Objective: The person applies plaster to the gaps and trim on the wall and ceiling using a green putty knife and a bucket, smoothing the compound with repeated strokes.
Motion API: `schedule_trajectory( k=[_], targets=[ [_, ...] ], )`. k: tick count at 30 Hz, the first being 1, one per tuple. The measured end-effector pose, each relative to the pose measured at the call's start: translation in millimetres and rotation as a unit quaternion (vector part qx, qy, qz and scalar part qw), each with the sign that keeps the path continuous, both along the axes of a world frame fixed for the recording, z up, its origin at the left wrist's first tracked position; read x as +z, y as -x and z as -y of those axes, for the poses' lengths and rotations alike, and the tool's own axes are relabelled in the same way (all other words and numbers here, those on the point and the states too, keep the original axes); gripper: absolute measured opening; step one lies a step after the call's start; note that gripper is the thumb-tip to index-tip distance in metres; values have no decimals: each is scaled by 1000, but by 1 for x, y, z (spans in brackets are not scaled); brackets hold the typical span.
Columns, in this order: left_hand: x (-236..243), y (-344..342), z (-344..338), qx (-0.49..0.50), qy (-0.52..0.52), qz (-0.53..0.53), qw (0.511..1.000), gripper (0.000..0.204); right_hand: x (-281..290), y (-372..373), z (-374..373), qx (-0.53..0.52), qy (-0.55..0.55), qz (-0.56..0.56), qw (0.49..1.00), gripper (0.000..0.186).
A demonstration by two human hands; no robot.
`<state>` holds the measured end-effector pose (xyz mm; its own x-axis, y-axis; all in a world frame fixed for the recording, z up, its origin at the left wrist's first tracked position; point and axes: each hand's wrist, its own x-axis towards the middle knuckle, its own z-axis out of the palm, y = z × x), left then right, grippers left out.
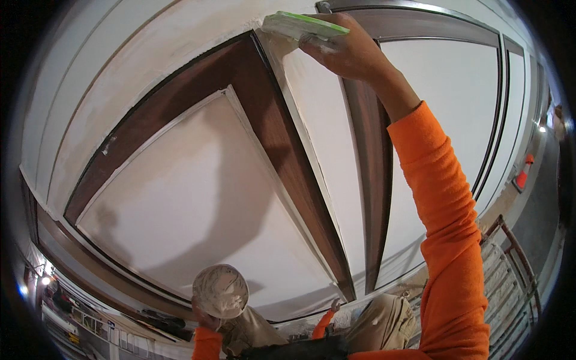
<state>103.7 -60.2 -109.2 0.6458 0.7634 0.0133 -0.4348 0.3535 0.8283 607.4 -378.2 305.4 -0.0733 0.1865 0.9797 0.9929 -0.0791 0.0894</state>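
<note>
My right hand [339, 51] is raised high, closed on a flat spreader [303, 25] with a pale green edge and white smears, against the top of a narrow white strip [309, 102] beside a dark wood frame [276, 132]. My left hand [203, 315] holds a round container [219, 287] of whitish paste at the lower middle, in front of a large white panel [162, 186] bordered by pale trim and dark wood. The spreader partly hides my right fingertips, and the container hides some left fingers.
Metal scaffolding [507, 276] stands at lower right. An orange-and-white traffic cone [523, 171] stands on grey floor beyond it. Another person's hand [335, 305] in an orange sleeve shows low in the middle. Railings and small lights [46, 280] are at lower left.
</note>
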Motion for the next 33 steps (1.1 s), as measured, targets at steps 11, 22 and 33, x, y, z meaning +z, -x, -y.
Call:
schedule_trajectory(
  k=[11, 22, 33],
  targets=[
    [6, -26, 5, -2, 2, -10, 1000, 69, -128, -6, 13, 137, 78, 17, 987, 33],
    [28, -38, 31, -37, -16, -21, 999, 63, -176, 8, 39, 173, 14, -223, 959, 33],
    [15, -8, 17, 0, -35, -1, 999, 65, 9, -12, 1, 235, 4, -84, 968, 54]
  ],
)
